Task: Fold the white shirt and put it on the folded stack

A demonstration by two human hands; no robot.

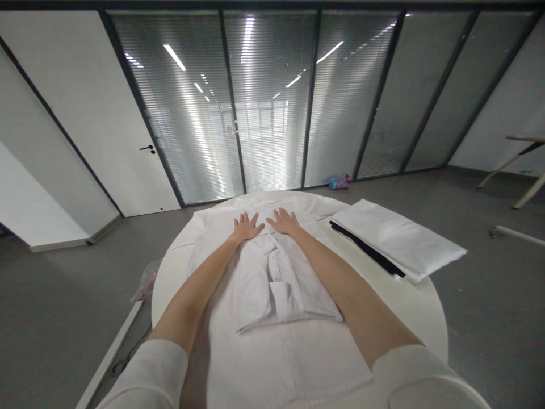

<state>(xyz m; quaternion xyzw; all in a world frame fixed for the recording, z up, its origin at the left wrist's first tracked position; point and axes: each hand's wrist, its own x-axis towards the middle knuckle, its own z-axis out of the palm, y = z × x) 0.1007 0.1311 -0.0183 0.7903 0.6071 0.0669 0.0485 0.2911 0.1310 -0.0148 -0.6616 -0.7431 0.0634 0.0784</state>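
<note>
A white shirt (pixel 251 352) lies spread over the round table (pixel 430 318), its lower end toward me. Near its far end, my left hand (pixel 247 228) rests flat on the cloth with fingers spread. Just to the right, my right hand (pixel 284 221) also lies flat on the shirt, fingers apart. Between my forearms a section of the garment is folded over, and its pointed corners face me. Nothing is gripped in either hand.
On the table's right side lie a folded white cloth or flat packet (pixel 395 236) and a black strip (pixel 366 249). A blue and red basket-like object (pixel 339 182) is on the floor by the glass wall. A clear plastic bag (pixel 148 281) shows at the left table edge.
</note>
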